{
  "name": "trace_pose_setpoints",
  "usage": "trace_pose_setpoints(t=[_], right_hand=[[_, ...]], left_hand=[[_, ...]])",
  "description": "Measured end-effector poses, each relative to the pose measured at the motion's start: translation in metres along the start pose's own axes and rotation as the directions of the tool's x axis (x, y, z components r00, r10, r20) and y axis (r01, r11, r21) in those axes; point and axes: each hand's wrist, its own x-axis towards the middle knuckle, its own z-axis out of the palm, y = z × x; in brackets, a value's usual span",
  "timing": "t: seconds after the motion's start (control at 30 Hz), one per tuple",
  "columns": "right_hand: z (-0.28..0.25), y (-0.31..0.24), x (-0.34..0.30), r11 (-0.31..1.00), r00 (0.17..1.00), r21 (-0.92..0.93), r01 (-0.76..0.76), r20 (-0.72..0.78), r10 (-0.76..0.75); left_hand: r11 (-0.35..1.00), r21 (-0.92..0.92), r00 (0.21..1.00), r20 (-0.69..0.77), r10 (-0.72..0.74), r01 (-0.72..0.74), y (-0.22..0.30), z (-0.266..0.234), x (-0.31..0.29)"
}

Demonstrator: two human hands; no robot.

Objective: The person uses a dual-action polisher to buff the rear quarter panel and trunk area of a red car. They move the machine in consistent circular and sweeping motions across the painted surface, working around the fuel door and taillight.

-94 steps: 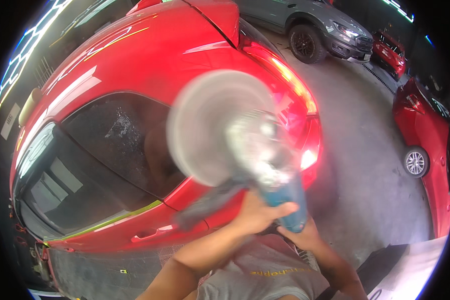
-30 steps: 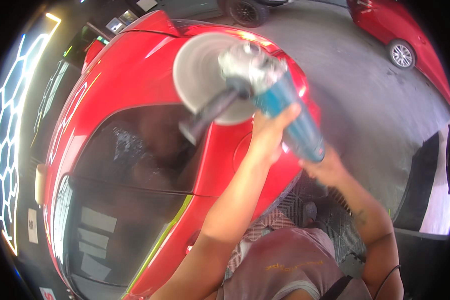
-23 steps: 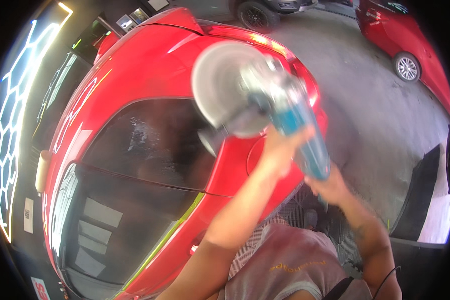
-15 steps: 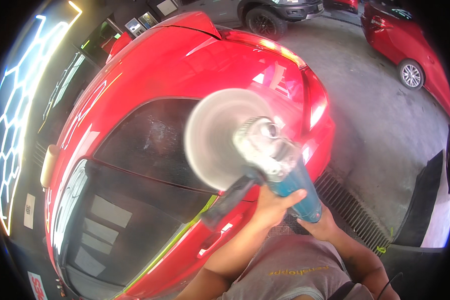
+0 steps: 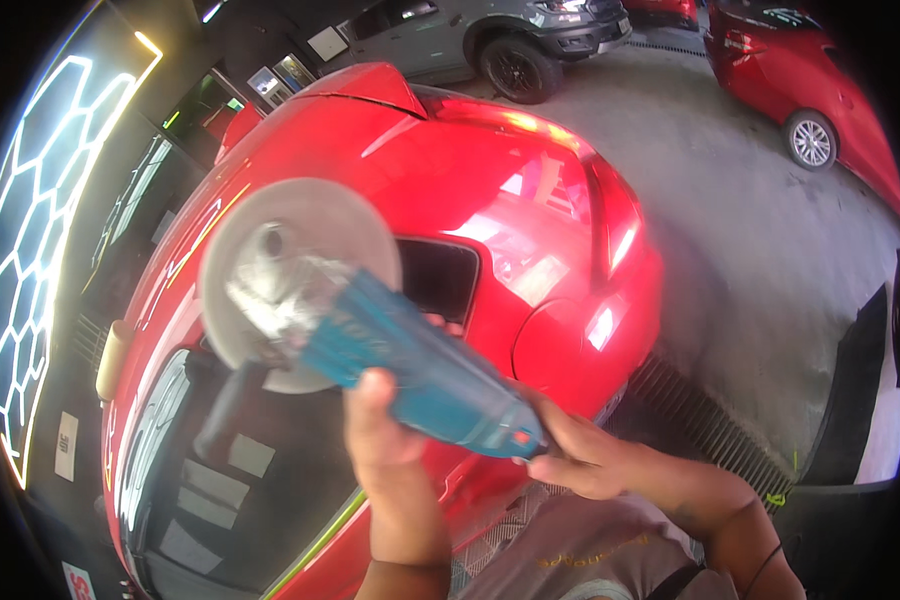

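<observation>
A blue rotary polisher [image 5: 410,360] with a silver gear head lies slantwise across the view. Its round whitish pad [image 5: 355,235], blurred, covers part of the car's dark side glass; whether it touches the surface I cannot tell. My left hand [image 5: 385,440] wraps round the polisher's body from below, thumb on the near side and fingertips showing beyond. My right hand [image 5: 585,455] grips the rear end of the body. The black side handle [image 5: 228,410] sticks out with no hand on it. Beneath is a glossy red car [image 5: 430,160].
Green tape [image 5: 320,545] edges the car's lower window line. A floor grate [image 5: 700,420] runs along the right. Farther off stand a grey pickup [image 5: 450,40] and another red car [image 5: 810,85]. Hexagonal lights [image 5: 40,230] glow on the left wall.
Both hands have carried the polisher leftward, and its body now slants more toward the left. The pad has shifted left over the glass. The view has tilted slightly.
</observation>
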Motion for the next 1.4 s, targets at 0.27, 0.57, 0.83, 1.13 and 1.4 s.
trace_pose_setpoints(t=[0.27,0.57,0.83,1.13,1.4], right_hand=[[-0.065,-0.023,-0.052,0.938,0.911,0.297,-0.177,-0.311,0.271],[-0.068,-0.039,-0.020,0.964,0.949,0.157,-0.214,-0.203,0.243],[-0.029,-0.113,0.060,0.965,0.963,-0.167,0.203,0.214,-0.165],[-0.059,-0.146,0.023,0.956,0.962,0.160,-0.246,-0.078,0.261],[-0.045,-0.134,0.034,0.971,0.968,0.211,-0.116,-0.196,0.158]], left_hand=[[0.969,-0.113,0.975,0.052,-0.214,0.219,-0.083,0.090,0.090],[0.995,-0.043,0.996,-0.012,-0.090,0.089,-0.051,0.067,0.087],[0.958,-0.137,0.958,-0.177,0.227,-0.253,0.077,0.029,0.043],[0.973,-0.223,0.998,-0.031,-0.060,0.052,0.023,0.078,0.123],[0.971,-0.227,0.997,0.004,-0.077,0.076,0.031,0.084,0.128]])
